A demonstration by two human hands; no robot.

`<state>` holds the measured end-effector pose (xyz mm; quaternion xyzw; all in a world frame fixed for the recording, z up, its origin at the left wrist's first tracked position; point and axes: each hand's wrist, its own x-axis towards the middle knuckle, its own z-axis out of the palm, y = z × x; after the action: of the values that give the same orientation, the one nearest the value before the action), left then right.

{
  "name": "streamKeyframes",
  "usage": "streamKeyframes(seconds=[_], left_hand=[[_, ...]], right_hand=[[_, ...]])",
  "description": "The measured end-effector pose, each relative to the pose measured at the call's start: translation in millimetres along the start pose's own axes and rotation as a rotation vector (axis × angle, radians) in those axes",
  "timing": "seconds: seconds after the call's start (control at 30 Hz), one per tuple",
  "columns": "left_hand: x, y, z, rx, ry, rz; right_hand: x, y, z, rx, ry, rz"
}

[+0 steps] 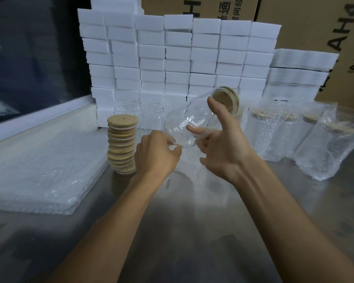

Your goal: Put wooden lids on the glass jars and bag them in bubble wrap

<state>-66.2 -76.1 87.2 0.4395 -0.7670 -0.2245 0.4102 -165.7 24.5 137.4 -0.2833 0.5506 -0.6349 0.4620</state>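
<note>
You hold the lidded glass jar (194, 121) tipped on its side above the desk (182, 231), wooden lid (226, 99) pointing away, probably to slide it into a bubble bag. Your right hand (223, 148) cradles it with spread fingers, a loose grip; your left hand (157, 154) pinches its base. The lid stack (122, 144) stands just left, bagged jars (290, 131) right; open desk lies nearest you.

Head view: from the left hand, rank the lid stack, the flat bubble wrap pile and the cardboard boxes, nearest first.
1. Lid stack: on the table, just left of the left hand, almost touching it.
2. Flat bubble wrap pile: farther left on the table.
3. Cardboard boxes: at the back right, behind the white foam blocks.
</note>
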Motion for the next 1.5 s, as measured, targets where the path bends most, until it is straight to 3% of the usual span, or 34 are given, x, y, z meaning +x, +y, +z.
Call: streamKeyframes(seconds=[0.43,0.63,1.17,1.5], left_hand=[[6.0,5.1,-11.7,-0.321,-0.339,-0.124],[1.6,8.7,-16.2,-0.316,-0.428,-0.112],[4.2,8.9,-16.3,-0.292,-0.476,-0.208],[0.0,14.7,-22.4,-0.301,-0.448,-0.188]], right_hand=[[5.4,-0.4,-11.1,-0.035,-0.056,-0.101],[9.6,2.9,-12.1,-0.151,-0.049,-0.169],[13.3,13.8,-11.9,-0.540,-0.068,-0.156],[11.7,7.7,-16.1,-0.234,-0.164,-0.074]])
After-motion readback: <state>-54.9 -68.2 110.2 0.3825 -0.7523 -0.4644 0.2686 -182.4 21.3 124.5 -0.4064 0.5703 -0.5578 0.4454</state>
